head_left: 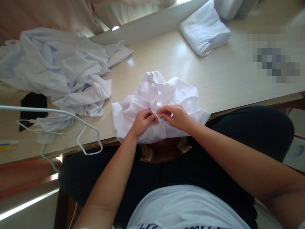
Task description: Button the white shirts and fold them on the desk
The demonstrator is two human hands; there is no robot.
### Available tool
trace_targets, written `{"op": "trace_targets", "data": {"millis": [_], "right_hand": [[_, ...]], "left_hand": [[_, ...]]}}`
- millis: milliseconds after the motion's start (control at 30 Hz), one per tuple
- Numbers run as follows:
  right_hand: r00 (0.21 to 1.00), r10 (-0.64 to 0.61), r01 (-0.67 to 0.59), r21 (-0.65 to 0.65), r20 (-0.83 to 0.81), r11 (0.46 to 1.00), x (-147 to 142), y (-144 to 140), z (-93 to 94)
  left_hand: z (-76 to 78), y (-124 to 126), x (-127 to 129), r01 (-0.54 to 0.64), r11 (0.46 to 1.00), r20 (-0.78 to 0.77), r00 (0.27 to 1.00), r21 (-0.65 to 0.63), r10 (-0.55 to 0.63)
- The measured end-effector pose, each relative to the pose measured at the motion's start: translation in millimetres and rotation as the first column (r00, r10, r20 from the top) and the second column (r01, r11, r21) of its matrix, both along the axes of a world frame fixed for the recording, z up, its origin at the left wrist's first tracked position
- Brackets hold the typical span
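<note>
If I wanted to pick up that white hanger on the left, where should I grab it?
Probably by the curved wire end of the white hanger, coming from the table's near edge. That loop juts past the edge with open air under it, away from the crumpled cloth pile.

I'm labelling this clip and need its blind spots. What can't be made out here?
Head view only:
- What the left hand and right hand pinch on the crumpled white garment: fingertips cover it.
- Pixelated patch on the table: blurred.
- Black object: partly under the heap of white clothes.
- White hanger: cut by the left edge.
</note>
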State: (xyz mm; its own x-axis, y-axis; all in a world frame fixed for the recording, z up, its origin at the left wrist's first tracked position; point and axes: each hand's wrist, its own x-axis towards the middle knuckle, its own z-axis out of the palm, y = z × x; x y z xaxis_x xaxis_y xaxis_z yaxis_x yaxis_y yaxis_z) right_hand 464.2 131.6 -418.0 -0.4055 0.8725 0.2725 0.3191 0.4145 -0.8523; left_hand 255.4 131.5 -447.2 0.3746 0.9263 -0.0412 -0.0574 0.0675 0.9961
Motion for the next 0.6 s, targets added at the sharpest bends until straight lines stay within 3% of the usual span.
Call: {"op": "trace_targets", "data": {"millis": [600], "right_hand": [[0.999,0.019,-0.021,-0.061,-0.030,0.998,1.7,2.0,3.0]], "left_hand": [[3.3,1.6,-3.1,0.059,0.998,-0.042,0.997,0.004,-0.059]]}}
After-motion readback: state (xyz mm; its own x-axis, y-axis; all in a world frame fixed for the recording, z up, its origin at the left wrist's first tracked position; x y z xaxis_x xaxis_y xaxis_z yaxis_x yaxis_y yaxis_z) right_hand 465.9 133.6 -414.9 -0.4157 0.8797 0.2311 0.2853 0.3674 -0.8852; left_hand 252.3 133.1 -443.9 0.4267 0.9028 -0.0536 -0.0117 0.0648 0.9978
